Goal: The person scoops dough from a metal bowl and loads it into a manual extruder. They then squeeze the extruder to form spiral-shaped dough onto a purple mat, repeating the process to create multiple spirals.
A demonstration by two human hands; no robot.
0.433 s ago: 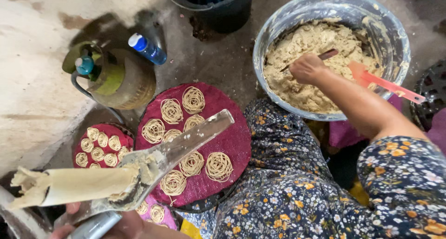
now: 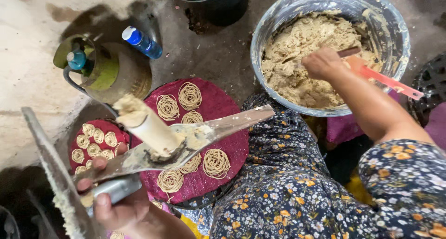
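over concrete floor, left hand holds press angled up-right.

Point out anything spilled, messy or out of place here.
Dough is smeared over the metal press in the left hand and caked up the inner wall of the big bowl. A blue-capped bottle lies on its side on the floor. Nothing looks broken.

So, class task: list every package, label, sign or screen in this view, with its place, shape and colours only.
Plastic bottle: lying on the floor at top left, blue with a white cap.
Gas cylinder: beside the bottle, round, olive green, blue valve.
No labels, signs or screens show.
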